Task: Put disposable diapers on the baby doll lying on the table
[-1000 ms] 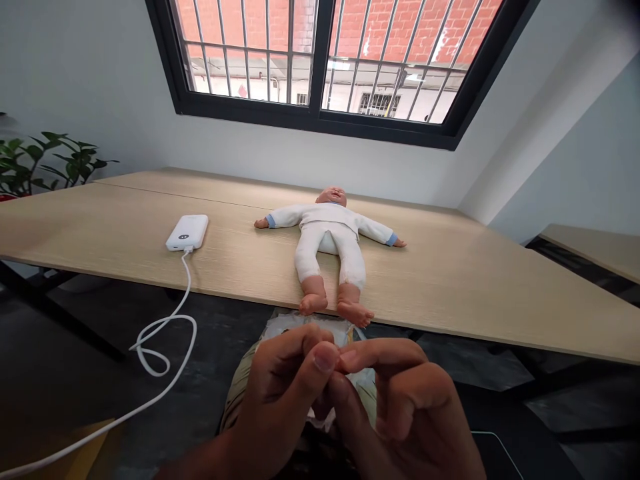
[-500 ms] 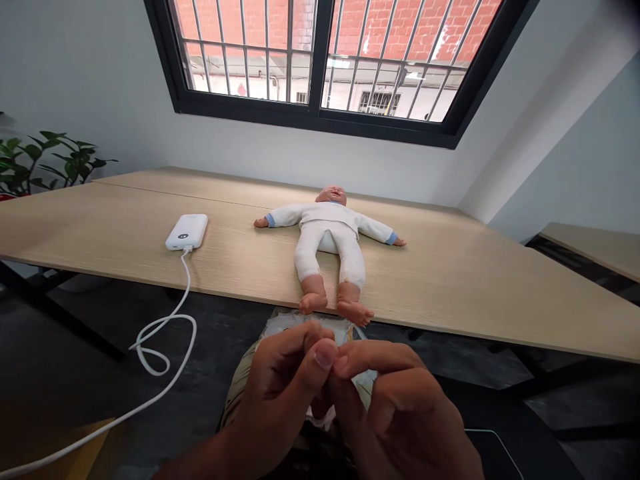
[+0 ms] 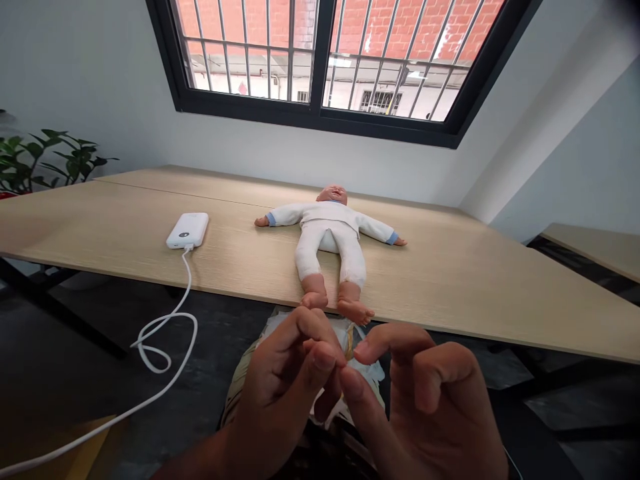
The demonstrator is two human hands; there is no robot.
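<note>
I'm curling my left hand [image 3: 280, 393] and holding my right hand [image 3: 435, 400] half-open at the crumpled disposable diaper [image 3: 369, 375] at lower centre, unable to tell whether either grips it, and a slack pinch could let it slide off my lap [image 3: 235, 400].

fingers [image 3: 320, 360] hide most of the diaper [image 3: 340, 327]

No words, brand or numbers can be read from where I stand: my white power bank [image 3: 187, 231] shows only a small dark oval mark [image 3: 183, 235], too tiny to make out, and any print on the crumpled diaper [image 3: 336, 328] stays illegible.
</note>
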